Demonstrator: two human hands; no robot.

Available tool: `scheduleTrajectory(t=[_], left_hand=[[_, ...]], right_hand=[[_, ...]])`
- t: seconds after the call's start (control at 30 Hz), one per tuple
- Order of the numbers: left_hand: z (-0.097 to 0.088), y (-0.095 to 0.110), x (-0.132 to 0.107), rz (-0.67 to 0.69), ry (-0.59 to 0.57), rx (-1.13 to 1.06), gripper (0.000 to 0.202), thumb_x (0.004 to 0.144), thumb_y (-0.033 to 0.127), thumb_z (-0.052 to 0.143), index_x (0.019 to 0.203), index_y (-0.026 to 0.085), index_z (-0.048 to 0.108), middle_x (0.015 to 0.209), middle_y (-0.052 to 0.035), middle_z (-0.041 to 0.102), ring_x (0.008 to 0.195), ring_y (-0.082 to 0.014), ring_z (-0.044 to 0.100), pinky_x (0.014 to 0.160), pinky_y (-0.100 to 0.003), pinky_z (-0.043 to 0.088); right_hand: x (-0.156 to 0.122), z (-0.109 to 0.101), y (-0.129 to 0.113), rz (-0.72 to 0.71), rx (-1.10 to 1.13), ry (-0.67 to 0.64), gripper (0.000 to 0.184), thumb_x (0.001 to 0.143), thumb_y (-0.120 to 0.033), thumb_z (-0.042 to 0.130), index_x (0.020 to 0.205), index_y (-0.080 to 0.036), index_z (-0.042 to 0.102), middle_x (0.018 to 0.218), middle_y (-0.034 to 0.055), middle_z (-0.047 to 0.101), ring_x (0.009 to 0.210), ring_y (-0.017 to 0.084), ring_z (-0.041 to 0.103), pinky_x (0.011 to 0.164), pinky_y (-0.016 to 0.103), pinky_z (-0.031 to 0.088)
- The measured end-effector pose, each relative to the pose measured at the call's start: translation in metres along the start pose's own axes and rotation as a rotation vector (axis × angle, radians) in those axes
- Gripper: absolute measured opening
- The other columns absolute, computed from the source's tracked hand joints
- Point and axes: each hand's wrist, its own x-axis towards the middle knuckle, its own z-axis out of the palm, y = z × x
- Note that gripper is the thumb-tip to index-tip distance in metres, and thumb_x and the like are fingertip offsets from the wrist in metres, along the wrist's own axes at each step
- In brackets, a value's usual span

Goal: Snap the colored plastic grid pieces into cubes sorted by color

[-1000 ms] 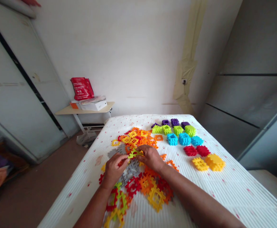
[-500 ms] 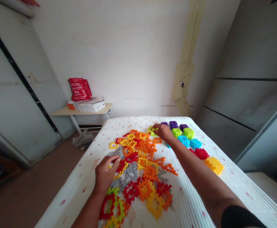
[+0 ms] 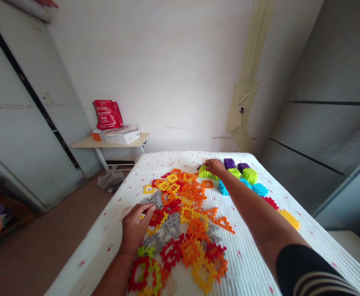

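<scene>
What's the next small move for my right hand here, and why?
Probably seat the top piece squarely on the lime green stack and let go. The right hand is on that stack, while the left hand rests open on the loose pile of flat pieces.

1. A plain room in a home, likely a bedroom: a mattress (image 3: pixel 173 160) in a white ribbed cover fills the foreground.
2. Colourful plastic toy tiles (image 3: pixel 186 222) lie spread on it.
3. A small side table (image 3: pixel 112 144) by the bare white wall (image 3: pixel 173 74) bears a red bag (image 3: pixel 107 114) and boxes (image 3: pixel 122 137).
4. Tall grey cupboard doors (image 3: pixel 330 123) stand on both sides.
</scene>
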Motion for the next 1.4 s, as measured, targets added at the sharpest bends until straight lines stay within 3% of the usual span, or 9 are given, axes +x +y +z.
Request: scheduleTrajectory(t=[0.37, 0.47, 0.57, 0.7, 0.83, 0.97, 1.07, 1.2, 1.4], left_hand=[[0.001, -0.002, -0.001, -0.031, -0.021, -0.012, 0.016, 0.078, 0.032, 0.056, 0.076, 0.02, 0.066, 0.07, -0.0002, 0.068, 0.065, -0.0135, 0.062, 0.066, -0.024, 0.049], [0.0, -0.003, -0.001, -0.097, -0.044, -0.021, 0.018, 0.077, 0.032, 0.055, 0.077, 0.019, 0.067, 0.073, -0.0011, 0.069, 0.067, -0.0141, 0.062, 0.068, -0.025, 0.049], [-0.006, -0.008, 0.001, -0.219, -0.161, -0.05, 0.02, 0.076, 0.033, 0.054, 0.075, 0.018, 0.068, 0.073, -0.0014, 0.069, 0.067, -0.0142, 0.062, 0.067, -0.024, 0.048], [-0.025, -0.013, 0.006, -0.402, -0.375, -0.176, 0.019, 0.068, 0.033, 0.058, 0.066, 0.016, 0.066, 0.062, -0.0004, 0.065, 0.06, -0.0142, 0.059, 0.058, -0.023, 0.045], [-0.045, -0.007, 0.008, -0.509, -0.44, -0.26, 0.015, 0.061, 0.03, 0.062, 0.06, 0.015, 0.064, 0.06, 0.0, 0.062, 0.059, -0.0138, 0.056, 0.058, -0.024, 0.044], [-0.058, 0.0, 0.003, -0.48, -0.558, -0.313, 0.013, 0.061, 0.029, 0.062, 0.061, 0.015, 0.064, 0.063, -0.0009, 0.062, 0.062, -0.0136, 0.057, 0.062, -0.025, 0.045], [-0.063, 0.001, -0.008, -0.456, -0.707, -0.332, 0.018, 0.064, 0.029, 0.061, 0.073, 0.015, 0.068, 0.071, -0.0024, 0.064, 0.067, -0.0137, 0.058, 0.063, -0.024, 0.045], [-0.065, -0.002, -0.023, -0.377, -0.794, -0.267, 0.025, 0.066, 0.022, 0.057, 0.086, 0.017, 0.07, 0.081, -0.0031, 0.065, 0.07, -0.013, 0.057, 0.064, -0.024, 0.044], [-0.067, -0.001, -0.029, -0.28, -0.815, -0.067, 0.036, 0.061, 0.007, 0.048, 0.085, 0.021, 0.071, 0.085, -0.0014, 0.064, 0.077, -0.0136, 0.057, 0.071, -0.024, 0.043]], right_hand=[[-0.004, -0.001, -0.007, 0.001, -0.047, -0.018, 0.031, 0.076, -0.011, 0.052, 0.103, -0.015, 0.066, 0.101, 0.0111, 0.067, 0.091, 0.019, 0.063, 0.074, 0.024, 0.044], [-0.008, -0.006, -0.012, -0.004, -0.047, -0.011, 0.031, 0.076, -0.009, 0.052, 0.104, -0.014, 0.065, 0.1, 0.0127, 0.067, 0.091, 0.021, 0.063, 0.076, 0.026, 0.044], [-0.016, -0.017, -0.02, -0.039, -0.024, 0.04, 0.034, 0.078, -0.01, 0.05, 0.109, -0.013, 0.062, 0.106, 0.0138, 0.065, 0.096, 0.022, 0.061, 0.08, 0.027, 0.044], [-0.045, -0.029, -0.034, -0.16, 0.054, 0.14, 0.032, 0.083, -0.017, 0.048, 0.113, -0.015, 0.059, 0.114, 0.0103, 0.06, 0.099, 0.019, 0.059, 0.085, 0.025, 0.042], [-0.096, -0.024, -0.049, -0.405, 0.258, 0.276, 0.022, 0.083, -0.018, 0.048, 0.1, -0.016, 0.062, 0.099, 0.0082, 0.064, 0.085, 0.017, 0.061, 0.076, 0.026, 0.045], [-0.149, -0.009, -0.056, -0.534, 0.342, 0.243, 0.019, 0.087, -0.021, 0.043, 0.095, -0.017, 0.06, 0.093, 0.0074, 0.064, 0.078, 0.016, 0.061, 0.068, 0.025, 0.047], [-0.17, -0.003, -0.053, -0.567, 0.347, 0.203, 0.021, 0.09, -0.024, 0.04, 0.094, -0.018, 0.06, 0.094, 0.0078, 0.064, 0.08, 0.016, 0.062, 0.068, 0.026, 0.047], [-0.174, -0.003, -0.043, -0.543, 0.348, 0.221, 0.021, 0.09, -0.025, 0.039, 0.095, -0.019, 0.059, 0.098, 0.0083, 0.063, 0.084, 0.017, 0.062, 0.072, 0.027, 0.049], [-0.172, -0.007, -0.042, -0.53, 0.371, 0.231, 0.023, 0.091, -0.027, 0.039, 0.092, -0.02, 0.06, 0.092, 0.0078, 0.064, 0.082, 0.016, 0.062, 0.072, 0.027, 0.049]])
